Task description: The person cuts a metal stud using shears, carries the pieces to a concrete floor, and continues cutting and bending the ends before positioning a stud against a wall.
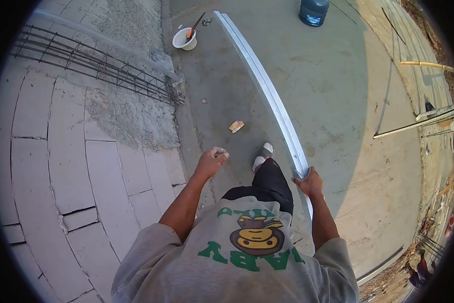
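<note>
A long silvery metal channel (pixel 272 96) runs from the top middle of the view down past my right side. My right hand (pixel 310 183) is closed round it near its lower part. In front of my left side, my left hand (pixel 215 160) hangs in the air with its fingers curled together; whether anything small is inside cannot be made out. My feet in pale, dusty footwear (pixel 264 154) stand on the grey floor, just left of the channel. A crumpled packet (pixel 236 126) lies on the floor ahead of my left hand.
A pale block wall (pixel 70 166) fills the left, with a rebar cage (pixel 95 63) beside it. A white bucket (pixel 185 40) with a tool stands at the top. A blue water jug (pixel 314 12) is farther right. Poles (pixel 419 121) lie at the right; a person (pixel 420 272) shows lower right.
</note>
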Demonstrator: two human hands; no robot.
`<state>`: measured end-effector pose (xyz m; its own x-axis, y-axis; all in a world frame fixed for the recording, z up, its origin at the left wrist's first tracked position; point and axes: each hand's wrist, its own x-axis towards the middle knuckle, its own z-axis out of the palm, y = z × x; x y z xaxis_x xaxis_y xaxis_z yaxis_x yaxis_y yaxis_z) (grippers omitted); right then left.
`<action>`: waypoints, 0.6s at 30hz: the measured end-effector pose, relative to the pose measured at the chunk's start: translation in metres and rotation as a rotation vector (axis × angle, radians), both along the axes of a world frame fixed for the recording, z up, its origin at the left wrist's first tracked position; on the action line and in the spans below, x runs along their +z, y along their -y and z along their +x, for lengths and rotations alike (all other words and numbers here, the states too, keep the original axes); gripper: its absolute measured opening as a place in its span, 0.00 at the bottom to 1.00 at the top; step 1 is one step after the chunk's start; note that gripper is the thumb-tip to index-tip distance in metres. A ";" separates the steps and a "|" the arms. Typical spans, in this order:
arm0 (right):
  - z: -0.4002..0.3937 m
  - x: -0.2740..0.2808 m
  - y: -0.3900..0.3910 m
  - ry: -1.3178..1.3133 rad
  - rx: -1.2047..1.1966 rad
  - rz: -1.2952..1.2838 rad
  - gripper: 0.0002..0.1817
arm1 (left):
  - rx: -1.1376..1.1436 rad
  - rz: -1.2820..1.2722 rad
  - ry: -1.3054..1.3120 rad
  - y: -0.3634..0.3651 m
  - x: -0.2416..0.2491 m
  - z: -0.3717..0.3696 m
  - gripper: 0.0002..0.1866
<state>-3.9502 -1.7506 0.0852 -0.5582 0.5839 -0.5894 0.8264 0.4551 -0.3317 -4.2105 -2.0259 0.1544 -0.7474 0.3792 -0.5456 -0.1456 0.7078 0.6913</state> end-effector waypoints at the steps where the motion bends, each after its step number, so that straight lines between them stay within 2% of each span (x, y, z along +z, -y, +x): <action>1: -0.013 -0.009 -0.004 0.010 0.001 -0.008 0.42 | -0.053 -0.084 -0.057 0.001 0.004 -0.023 0.20; 4: -0.086 -0.008 -0.034 -0.002 -0.002 -0.010 0.42 | 0.129 0.034 -0.079 -0.023 0.000 -0.115 0.18; 8: -0.132 0.001 -0.052 0.059 0.014 -0.052 0.42 | 0.257 0.140 -0.049 -0.077 -0.024 -0.174 0.17; 11: -0.163 -0.006 -0.067 0.121 0.035 -0.094 0.43 | 0.120 0.133 0.162 -0.129 -0.044 -0.170 0.18; 13: -0.173 -0.012 -0.072 0.121 0.016 -0.094 0.42 | -0.194 0.036 0.208 -0.153 -0.070 -0.163 0.19; 15: -0.182 -0.021 -0.074 0.092 0.005 -0.075 0.42 | -0.433 -0.063 0.171 -0.183 -0.070 -0.157 0.20; 18: -0.190 -0.023 -0.064 0.106 -0.029 -0.077 0.40 | -0.528 0.044 0.248 -0.209 -0.091 -0.167 0.20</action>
<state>-4.1404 -1.6864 0.0619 -0.4742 0.5493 -0.6880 0.8709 0.4071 -0.2752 -4.3780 -1.8174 0.0630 -0.3031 0.6917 -0.6556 0.0573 0.6999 0.7119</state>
